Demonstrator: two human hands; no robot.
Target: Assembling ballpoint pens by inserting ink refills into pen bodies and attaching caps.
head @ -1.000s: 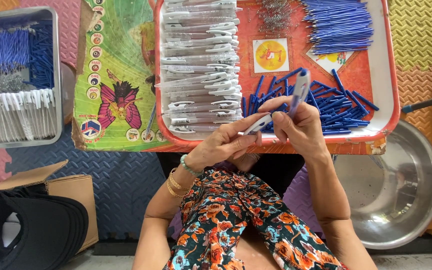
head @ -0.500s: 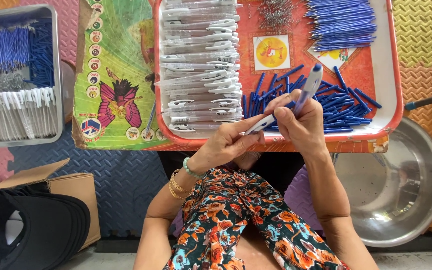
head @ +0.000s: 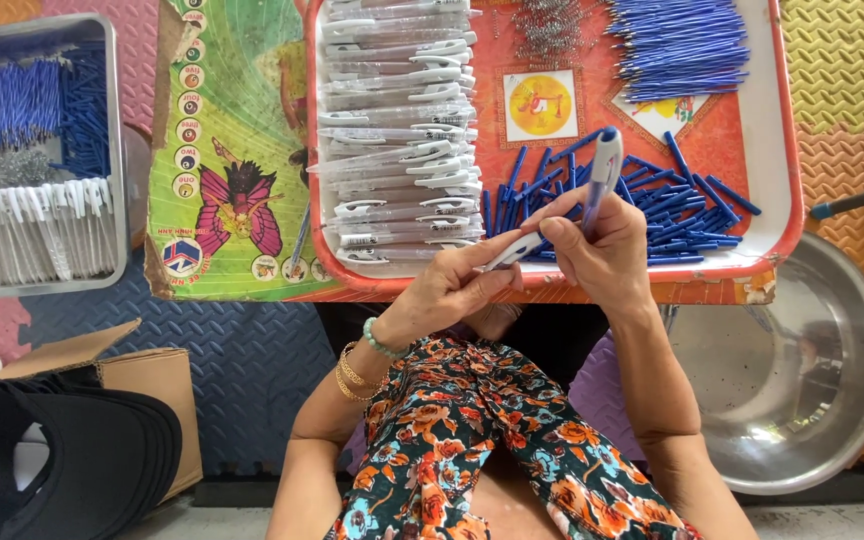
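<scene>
left hand (head: 449, 290): fingers curled, tips pinching the lower white end of the pen (head: 562, 214), just over the near edge of the tray (head: 788, 150).
right hand (head: 607, 250): closed around the upper part of the pen, thumb against the barrel.
pen: white with a blue tip, tilted, held above the tray's near edge, over the loose blue parts (head: 672, 200).
tray: white pen bodies (head: 397, 130) stacked along its left side; springs (head: 547, 25) at the far edge.
hidden: the pen's middle is covered by fingers; far edge of tray cut off.
</scene>
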